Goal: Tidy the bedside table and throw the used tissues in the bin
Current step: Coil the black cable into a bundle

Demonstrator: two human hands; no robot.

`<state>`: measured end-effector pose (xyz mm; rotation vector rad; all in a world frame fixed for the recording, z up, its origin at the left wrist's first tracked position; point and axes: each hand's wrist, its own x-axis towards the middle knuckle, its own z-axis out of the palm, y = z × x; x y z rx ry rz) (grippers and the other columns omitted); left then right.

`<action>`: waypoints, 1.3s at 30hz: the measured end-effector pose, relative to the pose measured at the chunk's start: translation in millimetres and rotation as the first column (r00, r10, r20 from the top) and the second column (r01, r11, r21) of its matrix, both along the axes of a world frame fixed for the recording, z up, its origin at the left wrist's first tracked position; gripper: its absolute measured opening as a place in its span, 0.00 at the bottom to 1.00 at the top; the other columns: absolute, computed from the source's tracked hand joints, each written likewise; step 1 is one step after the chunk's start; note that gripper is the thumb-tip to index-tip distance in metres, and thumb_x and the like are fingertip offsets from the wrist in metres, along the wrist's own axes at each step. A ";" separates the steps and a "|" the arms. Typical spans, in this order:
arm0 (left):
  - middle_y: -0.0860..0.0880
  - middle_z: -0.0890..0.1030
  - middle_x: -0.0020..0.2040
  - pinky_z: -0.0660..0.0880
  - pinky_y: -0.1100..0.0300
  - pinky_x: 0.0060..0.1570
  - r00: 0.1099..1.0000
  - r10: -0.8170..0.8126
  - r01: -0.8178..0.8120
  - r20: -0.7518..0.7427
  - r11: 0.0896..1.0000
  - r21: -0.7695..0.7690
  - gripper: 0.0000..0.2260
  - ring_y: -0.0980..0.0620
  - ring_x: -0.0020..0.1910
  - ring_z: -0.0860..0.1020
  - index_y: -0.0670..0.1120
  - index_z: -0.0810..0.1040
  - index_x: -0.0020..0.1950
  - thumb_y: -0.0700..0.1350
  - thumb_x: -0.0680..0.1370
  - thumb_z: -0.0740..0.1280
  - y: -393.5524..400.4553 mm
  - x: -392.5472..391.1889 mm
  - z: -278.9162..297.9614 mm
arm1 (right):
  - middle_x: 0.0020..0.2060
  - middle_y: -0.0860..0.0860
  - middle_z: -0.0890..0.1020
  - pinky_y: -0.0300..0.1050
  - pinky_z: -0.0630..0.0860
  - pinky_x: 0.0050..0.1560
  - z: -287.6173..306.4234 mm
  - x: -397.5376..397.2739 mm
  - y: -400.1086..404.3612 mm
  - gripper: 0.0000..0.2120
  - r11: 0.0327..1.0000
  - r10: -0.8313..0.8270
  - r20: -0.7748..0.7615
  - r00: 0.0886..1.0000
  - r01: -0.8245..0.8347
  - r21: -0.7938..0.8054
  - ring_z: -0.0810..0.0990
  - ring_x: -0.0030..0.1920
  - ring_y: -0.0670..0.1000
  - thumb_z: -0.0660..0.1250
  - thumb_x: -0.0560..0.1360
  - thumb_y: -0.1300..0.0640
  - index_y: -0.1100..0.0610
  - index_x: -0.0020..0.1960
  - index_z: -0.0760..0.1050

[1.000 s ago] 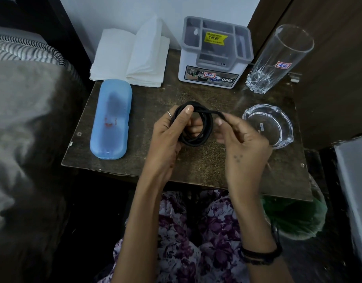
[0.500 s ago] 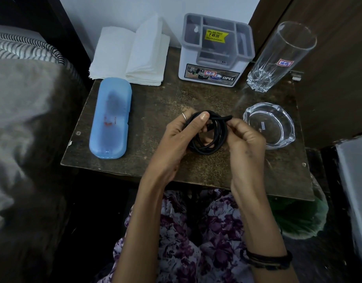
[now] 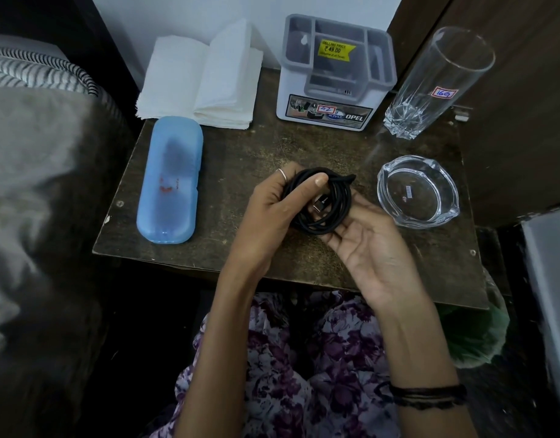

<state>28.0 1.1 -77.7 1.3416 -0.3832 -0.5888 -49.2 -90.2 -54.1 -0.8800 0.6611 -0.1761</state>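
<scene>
Got the black cable [image 3: 319,200] wound into a neat coil, held just above the middle of the bedside table [image 3: 240,159]. My left hand [image 3: 272,210] grips it, thumb clamped across the loops so they don't spring apart; my right hand [image 3: 367,248] is open, palm up, cradling it underneath. It's matte, rubbery cord. The scuffed wood also holds a smooth blue plastic case [image 3: 169,181] and a glass ashtray [image 3: 417,191].

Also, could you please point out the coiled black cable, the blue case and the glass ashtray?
coiled black cable [image 3: 332,221]: head view, lower arc of the coil.
blue case [image 3: 169,181]: head view, middle of its lid.
glass ashtray [image 3: 446,213]: head view, its right rim.
</scene>
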 end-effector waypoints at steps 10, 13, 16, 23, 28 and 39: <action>0.46 0.74 0.35 0.70 0.57 0.38 0.991 0.110 -0.114 0.081 0.993 0.044 0.13 0.54 0.36 0.72 0.34 0.72 0.42 0.45 0.76 0.66 -0.9 4.8 -4.0 | 0.45 0.48 0.83 0.40 0.77 0.48 -5.3 -2.2 7.1 0.19 0.994 0.019 0.122 0.992 -0.006 -0.108 0.81 0.48 0.45 0.67 0.67 0.59 0.52 0.56 0.66; 0.40 0.73 0.36 0.69 0.53 0.38 0.986 0.136 -0.140 0.098 0.989 0.038 0.14 0.50 0.36 0.71 0.33 0.73 0.43 0.46 0.75 0.67 -2.1 4.8 -4.4 | 0.45 0.49 0.82 0.36 0.76 0.48 -9.6 0.5 12.7 0.21 0.956 0.089 0.131 0.987 -0.047 -0.289 0.81 0.48 0.44 0.72 0.64 0.66 0.49 0.51 0.71; 0.41 0.72 0.35 0.67 0.52 0.39 0.986 0.150 -0.153 0.067 0.987 0.042 0.14 0.49 0.37 0.70 0.35 0.73 0.41 0.47 0.74 0.67 -2.8 3.7 -7.3 | 0.50 0.50 0.81 0.39 0.75 0.53 -14.4 2.9 17.5 0.10 0.929 0.055 0.124 0.991 -0.006 -0.371 0.79 0.54 0.46 0.72 0.66 0.59 0.49 0.45 0.78; 0.45 0.72 0.35 0.68 0.51 0.42 0.978 0.199 -0.197 -0.057 0.980 0.035 0.10 0.49 0.39 0.70 0.49 0.74 0.34 0.46 0.76 0.67 -7.5 0.3 -8.2 | 0.48 0.47 0.82 0.36 0.74 0.55 -18.9 7.8 28.7 0.07 0.758 -0.067 0.136 0.988 0.139 -0.637 0.79 0.57 0.45 0.67 0.74 0.62 0.54 0.49 0.79; 0.42 0.74 0.39 0.69 0.50 0.45 0.967 0.216 -0.219 -0.136 0.976 -0.009 0.08 0.48 0.42 0.72 0.45 0.76 0.38 0.48 0.74 0.67 -9.4 -1.5 -6.3 | 0.51 0.48 0.81 0.30 0.67 0.55 -25.1 6.8 41.4 0.07 0.488 -0.230 0.097 0.968 0.201 -0.850 0.73 0.57 0.48 0.68 0.74 0.57 0.50 0.52 0.80; 0.41 0.72 0.40 0.70 0.50 0.45 0.940 0.247 -0.263 -0.235 0.964 -0.040 0.06 0.47 0.42 0.71 0.40 0.75 0.42 0.41 0.77 0.66 -9.3 -0.8 -5.3 | 0.45 0.44 0.77 0.29 0.66 0.52 -26.9 5.8 33.4 0.07 0.123 -0.264 0.234 0.936 0.273 -0.954 0.75 0.48 0.49 0.69 0.73 0.60 0.57 0.51 0.81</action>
